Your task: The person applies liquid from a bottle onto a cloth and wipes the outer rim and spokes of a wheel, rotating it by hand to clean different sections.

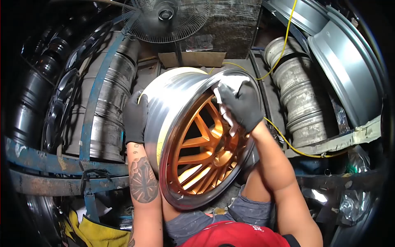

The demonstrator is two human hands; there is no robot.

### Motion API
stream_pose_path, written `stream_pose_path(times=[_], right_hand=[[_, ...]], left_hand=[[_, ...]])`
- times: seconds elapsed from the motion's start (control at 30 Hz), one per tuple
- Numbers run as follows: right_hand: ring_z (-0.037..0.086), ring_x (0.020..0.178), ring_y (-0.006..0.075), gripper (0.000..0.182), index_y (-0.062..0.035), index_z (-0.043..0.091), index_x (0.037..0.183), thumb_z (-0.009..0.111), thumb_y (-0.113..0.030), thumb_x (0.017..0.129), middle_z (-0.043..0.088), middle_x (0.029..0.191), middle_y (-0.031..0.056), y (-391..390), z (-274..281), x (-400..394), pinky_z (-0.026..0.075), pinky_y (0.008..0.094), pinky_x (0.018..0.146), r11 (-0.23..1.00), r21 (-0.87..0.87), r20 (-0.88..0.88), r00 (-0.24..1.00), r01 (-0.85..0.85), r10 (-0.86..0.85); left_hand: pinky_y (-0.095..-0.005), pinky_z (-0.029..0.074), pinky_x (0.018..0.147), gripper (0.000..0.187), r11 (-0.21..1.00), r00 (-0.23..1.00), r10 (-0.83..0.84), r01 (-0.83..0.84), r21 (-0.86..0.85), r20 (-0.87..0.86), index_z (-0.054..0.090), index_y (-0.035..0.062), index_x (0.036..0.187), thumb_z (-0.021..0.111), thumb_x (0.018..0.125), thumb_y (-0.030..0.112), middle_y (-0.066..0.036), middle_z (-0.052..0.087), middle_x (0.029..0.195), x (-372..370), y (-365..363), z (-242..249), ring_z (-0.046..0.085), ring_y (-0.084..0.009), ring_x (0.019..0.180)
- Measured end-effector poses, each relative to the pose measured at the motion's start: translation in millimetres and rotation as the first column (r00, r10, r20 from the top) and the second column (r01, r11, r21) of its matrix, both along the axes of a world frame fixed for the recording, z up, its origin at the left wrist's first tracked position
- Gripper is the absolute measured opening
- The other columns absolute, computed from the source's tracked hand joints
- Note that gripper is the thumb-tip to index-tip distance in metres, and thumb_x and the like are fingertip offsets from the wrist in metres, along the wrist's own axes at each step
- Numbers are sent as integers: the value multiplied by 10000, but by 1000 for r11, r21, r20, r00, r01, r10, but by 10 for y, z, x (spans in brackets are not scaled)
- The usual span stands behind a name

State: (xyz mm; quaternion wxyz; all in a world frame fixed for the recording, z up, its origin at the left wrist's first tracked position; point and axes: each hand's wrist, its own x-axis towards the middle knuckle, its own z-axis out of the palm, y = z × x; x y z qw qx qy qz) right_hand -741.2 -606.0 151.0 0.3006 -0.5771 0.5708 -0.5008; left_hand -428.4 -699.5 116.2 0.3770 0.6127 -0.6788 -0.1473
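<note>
A wheel rim (pixel 216 150) with copper-orange spokes and a polished silver lip and barrel stands tilted between my legs, its spoked face turned to the right. My left hand (pixel 135 117), in a dark glove, grips the barrel's back edge on the left, fingers curled over it. My right hand (pixel 242 105), gloved too, is closed on a white cloth (pixel 227 114) against the upper right lip of the rim. Part of the cloth hangs down over the spokes.
A fan (pixel 166 16) stands at the top, before a dark board. Stacked rims (pixel 298 88) line the right, more stacked rims (pixel 113 90) the left. A blue metal frame (pixel 92 103), a yellow cable (pixel 284 142) and a yellow cloth (pixel 96 232) are around.
</note>
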Motion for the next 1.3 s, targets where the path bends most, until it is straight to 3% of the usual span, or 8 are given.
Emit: stream_pose_path(times=[0.17,0.3,0.4,0.47,0.6,1.17,1.23,1.3], right_hand=[[575,712,57,211,-6,719,1029,659,-207,1002,664,817,-15,49,-346,52,472,265,639,997,-74,221,974,-29,45],[602,791,57,272,-1,714,1103,630,-247,1022,711,913,10,126,-206,64,496,258,720,992,0,456,882,-129,115],[654,820,111,344,-24,670,1190,483,-297,1093,716,1024,59,196,-168,-126,539,288,750,941,-164,110,943,-295,314],[703,831,190,422,-26,601,1274,450,-380,1102,709,1030,83,286,-163,-88,580,306,750,896,12,777,568,-445,272],[649,1153,235,545,2,492,1441,462,-412,1088,655,1280,149,599,156,-11,508,389,1024,816,-99,849,379,-570,368],[633,1159,158,424,26,572,1338,635,27,919,654,1257,96,694,73,534,502,298,997,869,-393,344,829,-300,441],[620,1169,148,352,19,579,1338,618,-88,1005,654,1258,80,640,163,607,474,296,1019,755,-208,974,-65,-622,216],[615,1145,155,328,17,571,1352,535,-146,1070,658,1254,70,622,79,674,454,304,1024,791,-148,932,184,-593,313]], left_hand=[[-374,525,932,348,983,957,-81,30,-182,-279,681,-14,1223,575,967,198,-189,719,1076,-443,535,474,687,-236,1014],[-398,339,1184,541,776,469,-460,626,-84,-754,580,-61,1369,590,887,185,-194,587,1390,-737,1213,980,535,-268,1327],[-395,325,1196,526,690,444,-576,714,-118,-686,606,-78,1313,556,827,117,-178,629,1337,-633,1222,947,537,-255,1326],[-378,367,1158,509,645,551,-670,764,-21,-498,663,-39,1230,507,751,30,-162,686,1237,-507,1197,991,591,-239,1235],[-413,458,1020,493,718,709,-666,693,57,-234,682,43,1229,543,756,23,-151,700,1117,-602,1275,1218,637,-285,1078],[-368,460,946,434,747,753,-642,656,-106,141,690,9,1061,893,700,141,-121,609,1081,-436,1053,1038,592,-271,1052],[-366,463,940,414,746,753,-641,656,-111,147,693,10,1049,887,705,136,-118,610,1080,-427,1032,1016,595,-271,1050],[-364,469,931,348,767,773,-630,634,-96,70,711,10,1004,873,716,119,-106,626,1036,-441,1041,1016,600,-271,1039]])
